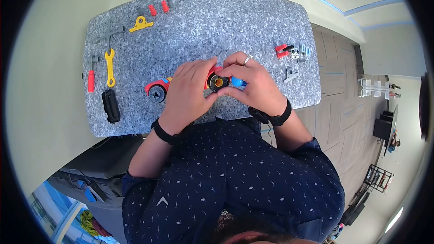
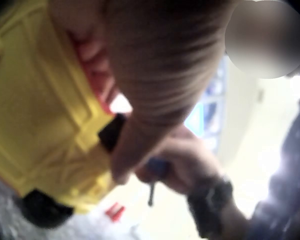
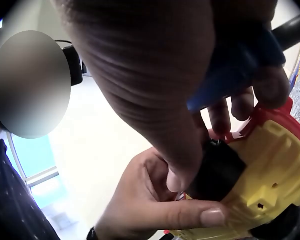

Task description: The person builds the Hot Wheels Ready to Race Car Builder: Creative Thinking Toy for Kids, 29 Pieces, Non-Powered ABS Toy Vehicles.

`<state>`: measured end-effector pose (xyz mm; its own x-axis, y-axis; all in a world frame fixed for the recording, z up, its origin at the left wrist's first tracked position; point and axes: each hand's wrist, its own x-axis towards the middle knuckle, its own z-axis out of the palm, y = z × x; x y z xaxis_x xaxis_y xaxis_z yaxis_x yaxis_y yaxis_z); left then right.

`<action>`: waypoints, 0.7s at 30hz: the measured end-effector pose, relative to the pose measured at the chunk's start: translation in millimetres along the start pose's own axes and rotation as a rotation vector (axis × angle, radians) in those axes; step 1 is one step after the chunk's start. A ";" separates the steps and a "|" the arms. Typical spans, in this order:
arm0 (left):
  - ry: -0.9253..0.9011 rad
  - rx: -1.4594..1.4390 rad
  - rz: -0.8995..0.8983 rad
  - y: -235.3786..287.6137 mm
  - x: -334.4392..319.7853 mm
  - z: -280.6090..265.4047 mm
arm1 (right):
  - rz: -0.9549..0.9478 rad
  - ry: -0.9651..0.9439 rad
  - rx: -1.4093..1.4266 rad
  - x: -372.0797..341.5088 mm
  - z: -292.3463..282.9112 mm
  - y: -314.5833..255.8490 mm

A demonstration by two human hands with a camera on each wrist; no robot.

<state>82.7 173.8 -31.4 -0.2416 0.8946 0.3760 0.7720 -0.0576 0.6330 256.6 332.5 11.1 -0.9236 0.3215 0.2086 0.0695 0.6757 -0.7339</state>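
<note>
A red toy car (image 1: 155, 85) with a yellow underside (image 2: 40, 110) is tilted up above the table's near side. My left hand (image 1: 192, 86) grips its body, thumb near the wheel end in the right wrist view. A black wheel (image 1: 218, 82) with a yellow centre sits at the car's right end. Thumb and fingers of my right hand (image 1: 257, 83) pinch this wheel. The same hand keeps a blue-handled screwdriver (image 3: 240, 65) tucked in its palm, its dark shaft pointing away from the car. Another wheel (image 1: 157, 94), grey-hubbed, shows at the car's left end.
On the speckled table (image 1: 203, 27), a yellow wrench (image 1: 110, 68), a red-handled tool (image 1: 91, 80) and a black part (image 1: 110, 105) lie left. A yellow piece (image 1: 141, 24) and red pieces (image 1: 153, 10) lie farther back. Small red, black and grey parts (image 1: 282, 54) lie right.
</note>
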 end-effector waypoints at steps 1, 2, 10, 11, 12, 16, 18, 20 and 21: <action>-0.003 -0.005 0.003 -1.4 0.1 -0.1 | 0.008 0.009 -0.019 -1.0 1.3 -0.9; -0.013 -0.005 0.010 -2.4 0.2 -1.0 | 0.015 0.018 -0.038 -2.1 2.0 -1.6; -0.055 0.016 0.027 -2.1 2.6 -6.2 | -0.019 -0.017 -0.042 -4.0 0.6 4.4; -0.055 0.016 0.027 -1.8 3.3 -6.1 | -0.023 -0.014 -0.023 -4.6 0.5 5.5; -0.053 0.016 0.027 -1.2 4.0 -6.0 | -0.039 0.010 -0.026 -6.0 1.8 7.2; -0.043 0.028 0.042 4.8 6.1 -7.7 | -0.053 0.169 0.069 -12.3 5.0 11.6; -0.045 0.046 0.051 6.4 5.3 -7.1 | 0.026 0.285 0.036 -17.1 -3.7 17.6; -0.052 0.062 0.058 8.1 3.5 -7.7 | 0.169 0.400 -0.131 -29.5 -30.6 37.5; -0.058 0.069 0.065 9.3 3.0 -8.4 | 0.201 0.498 -0.247 -37.1 -43.9 63.1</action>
<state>84.2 172.3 -18.7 -0.1571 0.9143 0.3734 0.8241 -0.0869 0.5597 311.7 392.3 -14.6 -0.5993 0.6916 0.4031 0.3656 0.6844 -0.6308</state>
